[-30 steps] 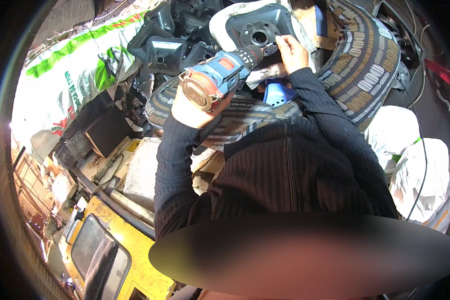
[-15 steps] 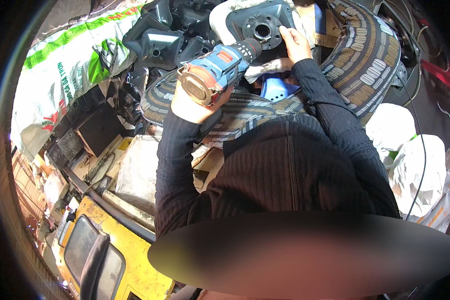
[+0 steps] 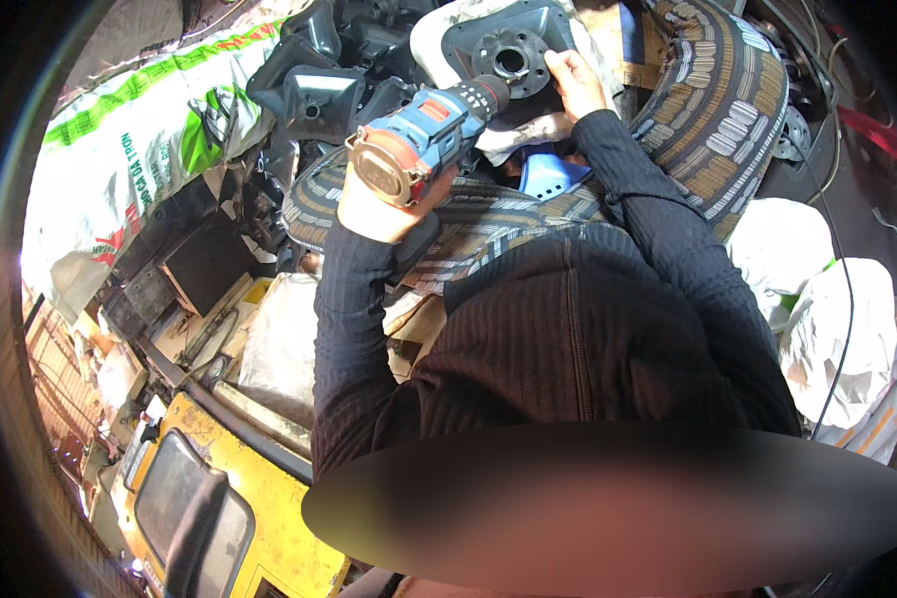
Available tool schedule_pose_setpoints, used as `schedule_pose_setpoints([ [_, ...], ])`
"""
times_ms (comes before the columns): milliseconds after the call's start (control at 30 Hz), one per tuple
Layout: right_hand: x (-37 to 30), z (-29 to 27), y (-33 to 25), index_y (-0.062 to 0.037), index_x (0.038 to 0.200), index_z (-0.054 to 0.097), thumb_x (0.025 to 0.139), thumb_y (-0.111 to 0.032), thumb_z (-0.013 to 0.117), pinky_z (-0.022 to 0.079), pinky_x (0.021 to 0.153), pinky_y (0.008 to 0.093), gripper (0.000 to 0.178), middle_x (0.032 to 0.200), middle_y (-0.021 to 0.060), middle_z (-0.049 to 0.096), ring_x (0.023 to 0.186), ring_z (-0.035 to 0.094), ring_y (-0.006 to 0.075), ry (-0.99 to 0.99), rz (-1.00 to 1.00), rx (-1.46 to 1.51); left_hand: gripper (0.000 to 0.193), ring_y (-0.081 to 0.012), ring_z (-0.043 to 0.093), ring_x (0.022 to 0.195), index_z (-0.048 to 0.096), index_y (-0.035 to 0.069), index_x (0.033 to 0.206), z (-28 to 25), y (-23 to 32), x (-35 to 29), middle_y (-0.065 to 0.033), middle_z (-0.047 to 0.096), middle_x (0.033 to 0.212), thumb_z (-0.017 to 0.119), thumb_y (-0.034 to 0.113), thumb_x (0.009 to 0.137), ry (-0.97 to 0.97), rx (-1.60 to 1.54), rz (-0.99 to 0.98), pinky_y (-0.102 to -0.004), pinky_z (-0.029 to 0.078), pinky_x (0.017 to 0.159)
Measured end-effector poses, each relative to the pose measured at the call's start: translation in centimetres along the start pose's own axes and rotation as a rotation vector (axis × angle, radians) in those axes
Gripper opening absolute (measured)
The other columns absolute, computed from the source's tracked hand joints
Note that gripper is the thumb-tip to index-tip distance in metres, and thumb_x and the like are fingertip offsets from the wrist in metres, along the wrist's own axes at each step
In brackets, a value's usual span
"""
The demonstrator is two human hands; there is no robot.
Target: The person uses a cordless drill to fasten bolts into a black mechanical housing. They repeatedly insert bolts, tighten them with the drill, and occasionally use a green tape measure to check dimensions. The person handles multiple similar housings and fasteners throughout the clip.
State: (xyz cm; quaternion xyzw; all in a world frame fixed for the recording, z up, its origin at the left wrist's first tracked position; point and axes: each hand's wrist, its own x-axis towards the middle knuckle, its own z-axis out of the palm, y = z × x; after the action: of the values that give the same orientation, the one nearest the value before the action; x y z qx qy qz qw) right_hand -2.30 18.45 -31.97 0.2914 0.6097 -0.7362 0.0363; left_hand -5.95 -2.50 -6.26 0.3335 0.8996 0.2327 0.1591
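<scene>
My left hand [image 3: 371, 211] is closed round the handle of a blue and red cordless drill [image 3: 424, 140]. The drill points up and to the right, its dark chuck beside the round flange [image 3: 538, 78] of a black moulded part [image 3: 478, 35]. Just where the bit's tip sits at the flange's holes, I cannot make out clearly. Thumb and fingers of my right hand [image 3: 582, 92] pinch the flange's right edge. Under the part lies a white padded cloth [image 3: 427, 45]. A blue plastic piece with small holes [image 3: 550, 177] rests below it, close to my right forearm.
A curved patterned cushion [image 3: 713, 125] wraps round the work. Several black moulded parts [image 3: 319, 98] are heaped at the far left, beside a large white and green sack [image 3: 120, 149]. White plastic bags [image 3: 837, 339] and a cable stand right; a yellow machine panel [image 3: 269, 478] is lower left.
The drill, both hands and the black part appear slightly farther left and up, as the view has shifted a little. Both grips look the same.
</scene>
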Motion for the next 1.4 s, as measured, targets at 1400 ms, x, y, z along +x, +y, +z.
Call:
schedule_pose_setpoints([
  [1400, -1.0, 0.5, -1.6, -0.0065, 0.077, 0.056, 0.084, -0.035, 0.062, 0.035, 0.054, 0.0239, 0.030, 0.061, -0.0042, 0.047, 0.058, 0.041, 0.0056, 0.020, -0.148, -0.036, 0.041, -0.0271, 0.064, 0.088, 0.061, 0.003, 0.098, 1.5, -1.4, 3.7, -0.0136, 0.066, 0.091, 0.075, 0.027, 0.068, -0.194, -0.113, -0.101, -0.0343, 0.051, 0.080],
])
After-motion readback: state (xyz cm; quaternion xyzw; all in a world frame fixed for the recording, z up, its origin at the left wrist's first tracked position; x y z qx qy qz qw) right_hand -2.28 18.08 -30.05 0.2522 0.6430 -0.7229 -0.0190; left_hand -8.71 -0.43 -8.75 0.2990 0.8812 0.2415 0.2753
